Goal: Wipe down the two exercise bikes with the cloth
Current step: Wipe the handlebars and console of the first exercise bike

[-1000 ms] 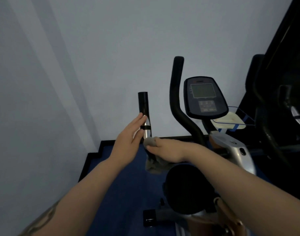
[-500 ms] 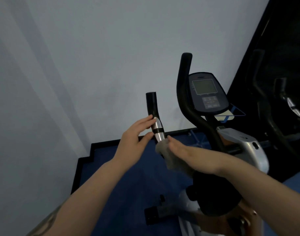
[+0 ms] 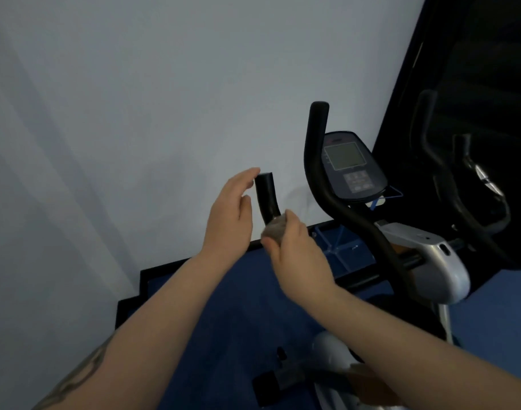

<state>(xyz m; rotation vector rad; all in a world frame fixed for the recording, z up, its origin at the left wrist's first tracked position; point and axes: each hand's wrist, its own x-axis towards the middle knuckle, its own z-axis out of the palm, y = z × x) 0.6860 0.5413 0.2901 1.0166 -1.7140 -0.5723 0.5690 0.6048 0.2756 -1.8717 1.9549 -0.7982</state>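
Nearest the viewer, the right hand (image 3: 294,247) has its fingers curled round a bunched grey cloth (image 3: 273,229), pressing it against the lower part of the short black handlebar grip (image 3: 266,196). Just to the left of that, the left hand (image 3: 231,211) is spread, fingers fairly straight, its fingertips (image 3: 251,173) level with the grip's top end and its thumb close beside the grip; whether it actually touches cannot be told. Beyond the right hand rises the taller curved handlebar (image 3: 317,161) of the same exercise bike (image 3: 430,261), with the console (image 3: 352,167) behind it, and farther right, in the dark, stands the second bike (image 3: 472,184), well apart from both hands. The wiping appears to be on one grip only, so most of the task seems left. The cloth is wadded small, so it may slip off the round grip and miss the far side unless it is wrapped round. With the left hand not clearly bracing the bar, a firm stroke could rock the handlebar, and the dim second bike may be skimped.
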